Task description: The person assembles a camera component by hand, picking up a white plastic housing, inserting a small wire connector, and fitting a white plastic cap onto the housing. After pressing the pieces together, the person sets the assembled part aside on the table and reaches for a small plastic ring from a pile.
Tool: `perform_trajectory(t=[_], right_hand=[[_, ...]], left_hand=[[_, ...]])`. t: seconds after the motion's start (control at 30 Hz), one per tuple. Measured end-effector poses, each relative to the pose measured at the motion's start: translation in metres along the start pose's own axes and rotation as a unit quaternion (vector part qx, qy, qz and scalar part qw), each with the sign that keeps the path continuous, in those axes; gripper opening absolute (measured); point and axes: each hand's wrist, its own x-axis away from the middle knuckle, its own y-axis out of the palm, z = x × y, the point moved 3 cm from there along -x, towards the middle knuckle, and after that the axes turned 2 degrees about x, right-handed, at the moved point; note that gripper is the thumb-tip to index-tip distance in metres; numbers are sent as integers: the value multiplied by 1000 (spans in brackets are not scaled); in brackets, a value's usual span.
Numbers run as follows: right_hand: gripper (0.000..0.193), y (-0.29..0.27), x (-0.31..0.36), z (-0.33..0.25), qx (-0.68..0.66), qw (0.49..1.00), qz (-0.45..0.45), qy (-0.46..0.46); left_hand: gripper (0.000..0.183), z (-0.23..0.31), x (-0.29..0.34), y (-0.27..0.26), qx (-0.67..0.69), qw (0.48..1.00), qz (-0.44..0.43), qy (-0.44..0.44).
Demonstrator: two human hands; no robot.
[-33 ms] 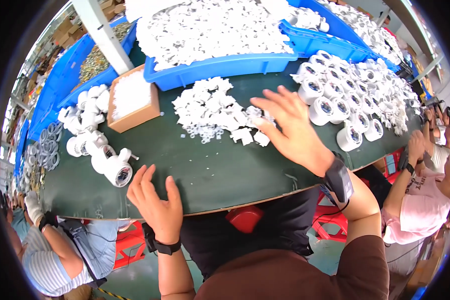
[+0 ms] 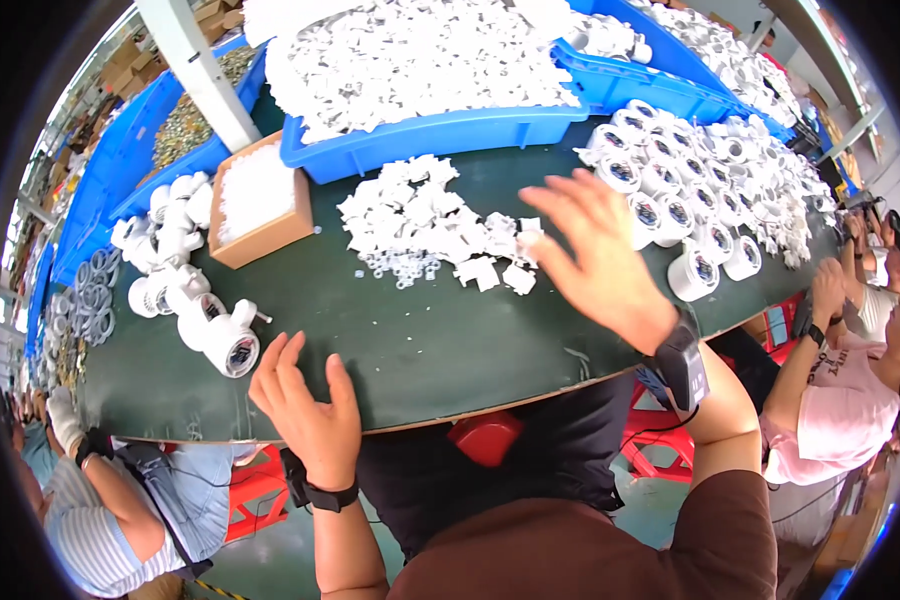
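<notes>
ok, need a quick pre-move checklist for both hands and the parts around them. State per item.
1. Left hand unloaded: ok, fingers spread, nothing visible in it.
2. Right hand unloaded: cannot tell, fingers spread but palm side hidden.
3. White parts pile near the right hand: ok, its right end is by the thumb; contact cannot be told.
4. Small pale pieces kept apart from the pile: not ok, they lie against its near edge.
5. Carton upright: ok, open top up, white contents inside.
6. Round-faced white units out of the right hand's way: cannot tell, close beside it in this view.
</notes>
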Motion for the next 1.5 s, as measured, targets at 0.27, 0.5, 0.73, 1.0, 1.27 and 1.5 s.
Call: perform_trajectory(t=[0.27, 0.5, 0.73, 1.0, 1.27, 1.5], right_hand=[[81, -26, 45, 78, 274, 957, -31, 94], [56, -33, 77, 4, -28, 980, -82, 177], [73, -1, 91, -67, -297, 950, 82, 57], [77, 31, 72, -125, -553, 811, -185, 49], [29, 13, 26, -123, -542, 829, -140, 23], [15, 28, 40, -128, -591, 790, -113, 117]], left_hand=[[39, -1, 2, 2, 14, 1000, -4, -7], [37, 11, 20, -5, 56, 998, -23, 5], [32, 64, 22, 1, 363, 907, -211, -18], [37, 56, 19, 5, 346, 929, -130, 2], [26, 55, 12, 1, 263, 960, -85, 39], [15, 46, 12, 4, 339, 937, -80, -43]])
